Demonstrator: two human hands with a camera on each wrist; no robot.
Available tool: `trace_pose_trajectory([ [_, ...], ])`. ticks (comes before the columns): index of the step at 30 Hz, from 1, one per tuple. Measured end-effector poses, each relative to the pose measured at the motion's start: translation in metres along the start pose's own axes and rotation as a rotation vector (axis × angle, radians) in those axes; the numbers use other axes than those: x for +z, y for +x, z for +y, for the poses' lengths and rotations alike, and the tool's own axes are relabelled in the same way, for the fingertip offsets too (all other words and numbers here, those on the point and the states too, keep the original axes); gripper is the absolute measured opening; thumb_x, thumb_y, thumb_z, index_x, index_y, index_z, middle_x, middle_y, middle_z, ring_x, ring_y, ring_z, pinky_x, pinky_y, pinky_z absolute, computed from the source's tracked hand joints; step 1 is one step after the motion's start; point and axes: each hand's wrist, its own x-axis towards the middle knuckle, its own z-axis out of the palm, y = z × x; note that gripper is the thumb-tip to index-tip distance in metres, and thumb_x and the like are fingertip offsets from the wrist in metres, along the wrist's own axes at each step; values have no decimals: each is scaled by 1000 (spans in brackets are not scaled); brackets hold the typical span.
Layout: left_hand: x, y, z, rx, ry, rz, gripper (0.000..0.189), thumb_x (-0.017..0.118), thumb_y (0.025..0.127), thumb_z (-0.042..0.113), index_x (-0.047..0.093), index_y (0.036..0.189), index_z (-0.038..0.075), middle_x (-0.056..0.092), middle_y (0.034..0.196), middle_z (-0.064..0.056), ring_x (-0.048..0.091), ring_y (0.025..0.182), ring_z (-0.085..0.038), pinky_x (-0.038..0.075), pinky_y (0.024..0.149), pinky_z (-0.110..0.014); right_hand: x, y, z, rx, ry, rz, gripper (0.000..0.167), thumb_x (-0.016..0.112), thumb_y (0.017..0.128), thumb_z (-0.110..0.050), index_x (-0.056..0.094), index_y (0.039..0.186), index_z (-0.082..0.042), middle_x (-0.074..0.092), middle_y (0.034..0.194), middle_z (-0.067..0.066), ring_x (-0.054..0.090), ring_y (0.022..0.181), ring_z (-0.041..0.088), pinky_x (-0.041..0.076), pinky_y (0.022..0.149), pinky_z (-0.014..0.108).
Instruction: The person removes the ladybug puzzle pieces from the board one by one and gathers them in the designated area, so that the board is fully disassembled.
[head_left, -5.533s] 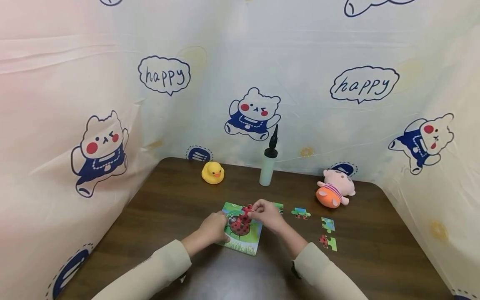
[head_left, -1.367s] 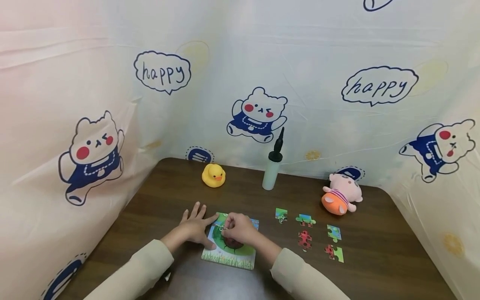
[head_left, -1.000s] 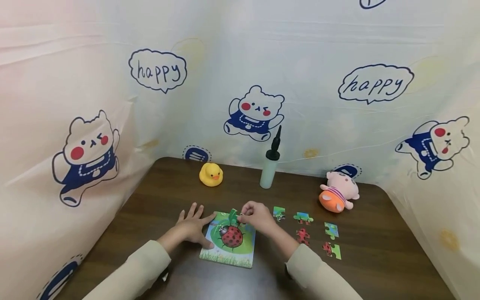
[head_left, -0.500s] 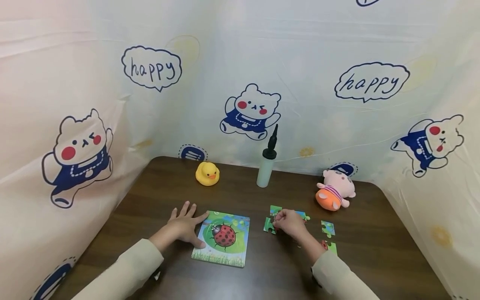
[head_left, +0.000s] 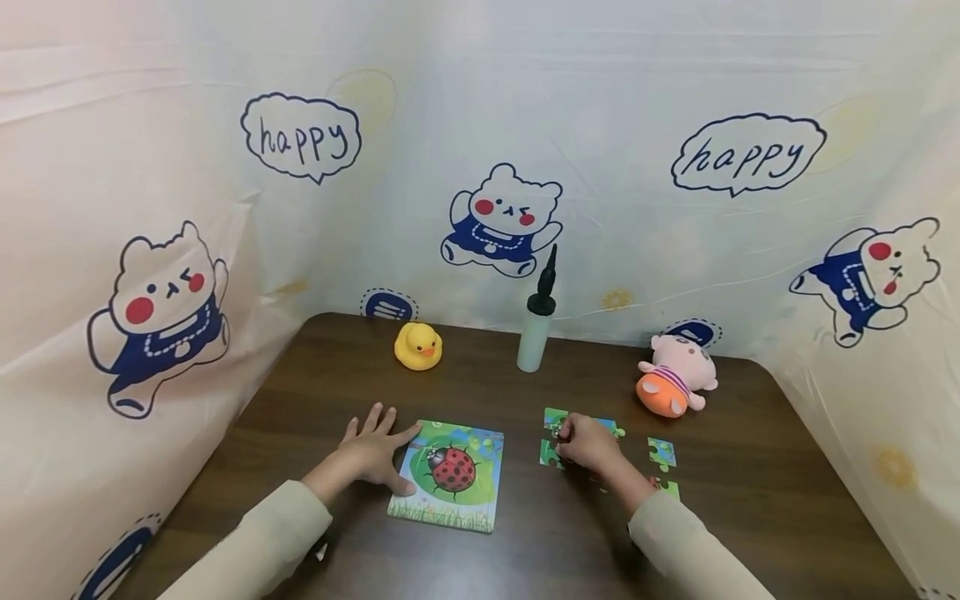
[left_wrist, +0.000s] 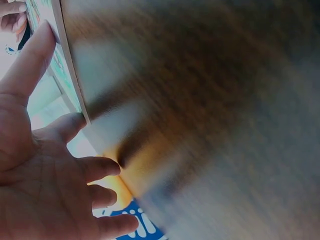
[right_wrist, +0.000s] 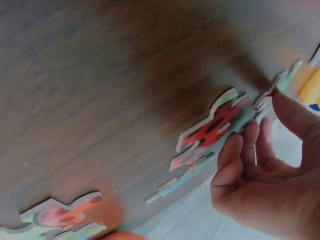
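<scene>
A square puzzle board [head_left: 446, 500] with a ladybug picture lies mid-table. My left hand [head_left: 363, 454] is spread beside it, thumb and index fingertip on its left edge; the left wrist view shows these fingertips at the board's edge [left_wrist: 74, 70]. To the right, my right hand [head_left: 595, 448] pinches a green puzzle piece [head_left: 549, 452] low at the table. It sits just below another green piece [head_left: 553, 415]. In the right wrist view, the red spotted piece [right_wrist: 215, 125] lies near my right fingers [right_wrist: 292, 112]; in the head view the hand covers it.
More loose pieces lie around the right hand: a blue-green piece [head_left: 662, 452] and a red-and-green piece [head_left: 666, 487]. Along the back stand a yellow rubber duck [head_left: 417, 347] and a pale green hand pump [head_left: 533, 342]. A pink plush toy [head_left: 675, 375] lies back right.
My right hand has lifted the green piece off the board and carried it right to the loose pieces. Earlier it brought the red spotted piece there. The left hand stays at the board.
</scene>
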Motion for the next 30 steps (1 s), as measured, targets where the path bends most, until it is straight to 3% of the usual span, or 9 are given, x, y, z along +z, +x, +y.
trace_pose_trajectory([
  [4,-1,-3,2,-1,2,-4,105,76,62,63,27,149,29,7,155,-23,-11,141,-43,-3,106,-66,6,-8,-9,-86,-94,118,24,76,75,-20,55,83,-13,52,66,-2,46,57,16,35,52,31],
  [7,-2,-4,4,-9,9,-5,105,77,62,62,27,149,29,7,155,-23,-11,141,-42,-3,106,-66,14,-17,-22,-220,-135,221,17,75,76,-21,61,81,-15,52,62,-5,46,55,14,36,52,31],
  [10,-3,-3,6,-19,15,4,105,78,62,60,29,149,29,8,155,-23,-10,141,-43,-3,106,-66,22,-26,-39,-349,-159,250,9,74,77,-21,66,77,-17,55,65,-7,49,62,12,40,58,33],
  [14,-5,-2,11,-34,40,11,104,79,62,58,30,148,27,9,155,-22,-9,141,-43,-1,105,-67,33,-35,-59,-466,-204,155,7,73,78,-26,71,77,-19,54,72,-8,48,67,11,39,62,31],
  [17,-7,-3,17,-17,68,16,103,80,64,54,31,148,22,9,156,-19,-7,142,-41,1,106,-66,39,-41,-69,-514,-258,69,17,73,78,-32,74,86,-17,55,75,-6,45,67,11,36,59,29],
  [22,-6,-5,34,103,73,48,90,84,68,33,40,144,11,18,155,-17,7,143,-38,13,110,-59,47,-48,-79,-505,-370,-6,41,77,73,-44,72,103,-16,61,91,0,49,76,15,36,61,28],
  [27,9,-12,49,191,-7,75,73,80,71,22,51,135,5,33,147,-24,29,136,-40,40,96,-54,50,-56,-88,-520,-382,-25,31,79,71,-41,70,89,-17,56,82,-6,45,72,12,31,60,26],
  [30,14,-13,53,184,-58,91,74,82,71,30,53,133,2,35,145,-26,31,136,-39,44,93,-51,50,-58,-91,-523,-362,-25,23,79,71,-38,68,80,-19,53,76,-9,44,70,10,32,61,26],
])
